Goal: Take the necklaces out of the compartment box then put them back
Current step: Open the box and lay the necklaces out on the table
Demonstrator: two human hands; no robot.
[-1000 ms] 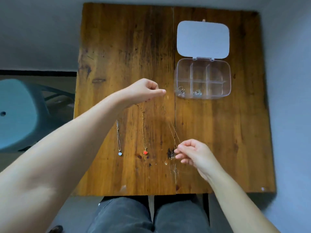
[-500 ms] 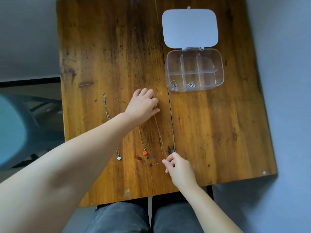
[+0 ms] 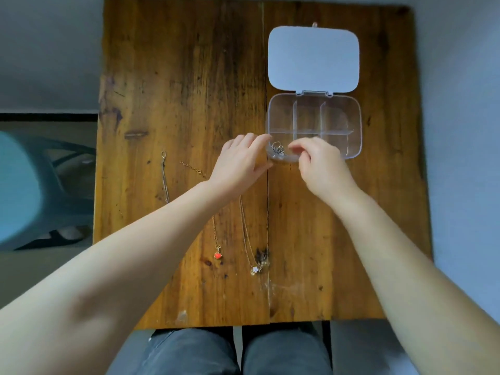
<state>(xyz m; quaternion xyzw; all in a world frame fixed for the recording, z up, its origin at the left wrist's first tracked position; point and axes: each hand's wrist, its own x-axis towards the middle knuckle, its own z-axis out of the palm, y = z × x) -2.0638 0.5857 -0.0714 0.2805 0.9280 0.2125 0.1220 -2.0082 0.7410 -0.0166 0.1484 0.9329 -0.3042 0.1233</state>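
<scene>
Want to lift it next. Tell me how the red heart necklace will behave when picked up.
The red heart necklace is a thin chain lying loosely, so probably floppy and light. The pendant would likely swing. It may tangle with the neighbouring chain.

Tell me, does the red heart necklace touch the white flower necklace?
Apart. The head view shows bare wood between the heart necklace and the flower necklace, along the chains as far as the left arm hides them.

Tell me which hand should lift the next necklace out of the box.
Right. The right hand has its fingertips at the near-left compartment of the box, beside the silver necklace coiled there. The left hand rests flat against the box's outer corner, better suited to steadying it.
</scene>
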